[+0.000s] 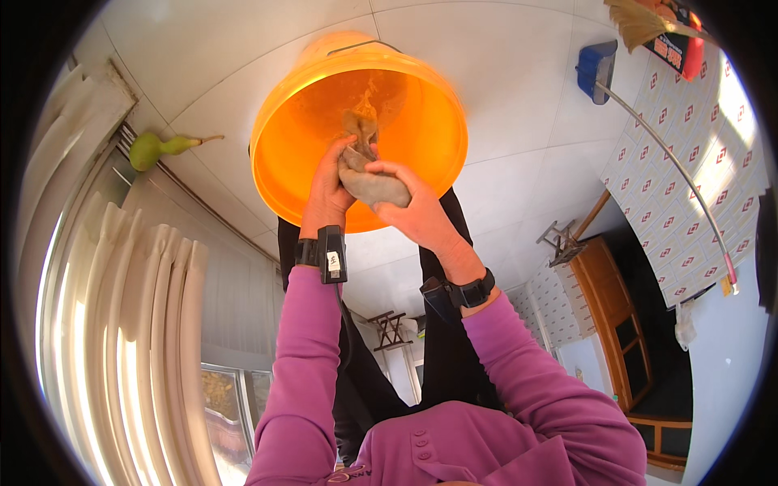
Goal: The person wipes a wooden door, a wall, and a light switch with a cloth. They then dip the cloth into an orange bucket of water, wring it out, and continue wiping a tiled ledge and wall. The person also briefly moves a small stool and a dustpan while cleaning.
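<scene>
A wet grey-brown cloth (378,185) is bunched between my two hands over the mouth of an orange plastic bucket (267,152). My left hand (331,185) grips its middle, near the bucket's left side. My right hand (413,203) is closed round the thicker, folded end. The cloth's narrow far end hangs into the bucket, where some water (364,97) shows at the bottom. A wire handle (364,44) lies against the bucket's far side. Some fingertips are hidden behind the cloth.
A green gourd (146,152) lies on the tiled floor at the left, near long pale curtains (152,304). At the upper right are a blue long-handled dustpan (597,70) and a broom (637,23). Folding stools (389,331) stand behind my legs and to the right (562,243).
</scene>
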